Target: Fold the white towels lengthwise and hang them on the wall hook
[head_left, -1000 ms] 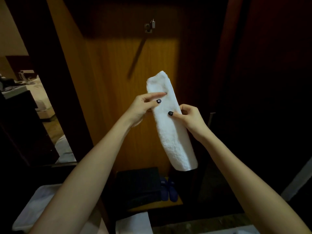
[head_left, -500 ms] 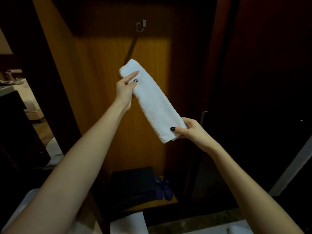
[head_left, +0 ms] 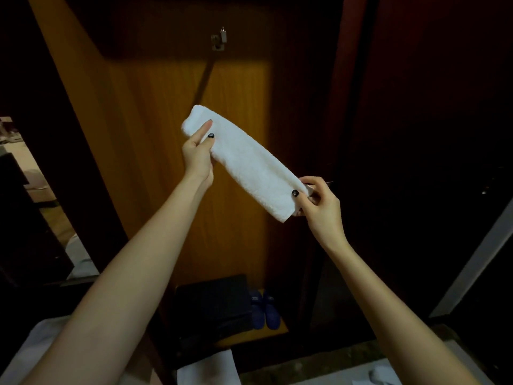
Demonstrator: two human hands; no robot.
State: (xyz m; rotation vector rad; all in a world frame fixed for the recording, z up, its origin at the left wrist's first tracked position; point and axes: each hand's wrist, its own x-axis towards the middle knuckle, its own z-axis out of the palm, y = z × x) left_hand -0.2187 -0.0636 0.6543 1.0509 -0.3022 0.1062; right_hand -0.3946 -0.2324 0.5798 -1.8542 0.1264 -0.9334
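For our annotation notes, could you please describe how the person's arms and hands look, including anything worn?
The left forearm and right forearm are bare: no sleeve, watch or bracelet shows. The left hand and right hand each have a dark-painted thumbnail; no rings show.

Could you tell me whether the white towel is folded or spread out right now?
Folded: the white towel is a narrow, thick strip, pinched at its ends by the left hand and right hand.
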